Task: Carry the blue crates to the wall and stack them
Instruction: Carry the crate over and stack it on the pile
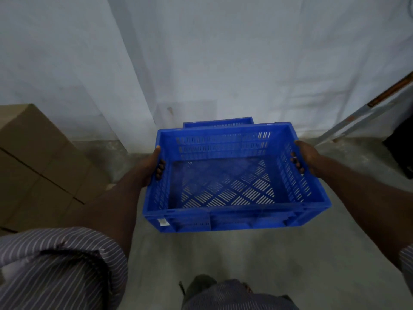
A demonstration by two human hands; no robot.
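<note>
I hold an empty blue slotted crate (234, 215) in front of me, above the floor. My left hand (152, 166) grips its left wall, with fingers curled through the handle slot. On the opposite wall, my right hand (306, 157) grips the same way. Behind the held crate, the far rim of another blue crate (218, 123) shows at the foot of the white wall (223, 63); the rest of it is hidden.
Stacked cardboard boxes (33, 157) stand at the left against the wall. A metal pole (362, 117) leans at the right, with a dark object (400, 144) beside it. The concrete floor (212, 253) stretches below, and my foot shows at the bottom.
</note>
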